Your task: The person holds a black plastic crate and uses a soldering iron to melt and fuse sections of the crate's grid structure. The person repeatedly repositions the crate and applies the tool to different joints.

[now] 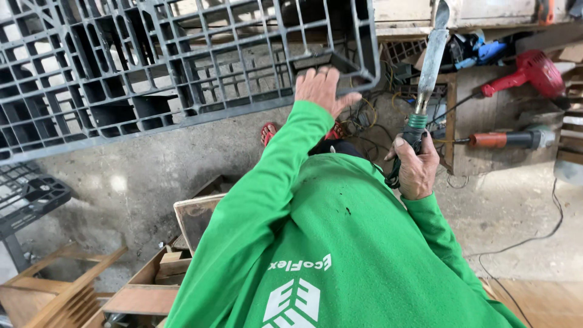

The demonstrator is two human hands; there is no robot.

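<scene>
Two things fill our hands: a dark plastic pallet (pixel 152 67), tilted up off the floor, steadied by our flat left hand (pixel 322 90) — no grip, only pressing — and a long-bladed tool (pixel 428 79) clenched upright in our right hand (pixel 416 170). Best keep the blade pointed away.

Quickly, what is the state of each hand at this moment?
Left hand: open, flat against the edge of the grey plastic pallet.
Right hand: closed around the handle of a long metal tool, pointing up.

Dark grey plastic lattice pallet (pixel 152 67) tilted up, flat-bladed green-collared tool (pixel 428 73) upright
</scene>
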